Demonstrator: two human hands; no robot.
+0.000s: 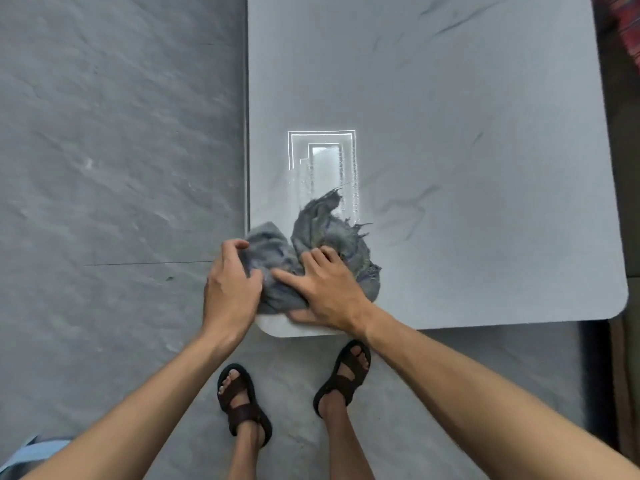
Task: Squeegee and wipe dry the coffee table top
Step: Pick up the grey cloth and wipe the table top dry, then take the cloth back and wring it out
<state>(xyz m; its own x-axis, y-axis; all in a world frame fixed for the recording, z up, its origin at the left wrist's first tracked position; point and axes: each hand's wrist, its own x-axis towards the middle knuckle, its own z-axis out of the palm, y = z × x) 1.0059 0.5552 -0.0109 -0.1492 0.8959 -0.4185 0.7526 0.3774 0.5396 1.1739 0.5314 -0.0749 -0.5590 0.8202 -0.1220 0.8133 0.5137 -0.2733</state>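
The person stood at the near left corner of the grey worktop (450, 133), both hands on a crumpled grey cloth (322, 233). The left hand (230, 282) gripped the cloth's bunched left end, fingers curled round it, at the worktop's edge. The right hand (325, 289), just beside the left, lay spread flat, pressing the cloth down. Beyond the right hand's fingers, frayed cloth overlapped a bright rectangular reflection (322, 161) on the surface. Below the hands, two feet in dark sandals (242, 400) stood on the grey floor (104, 150). Nothing else lay on the worktop.
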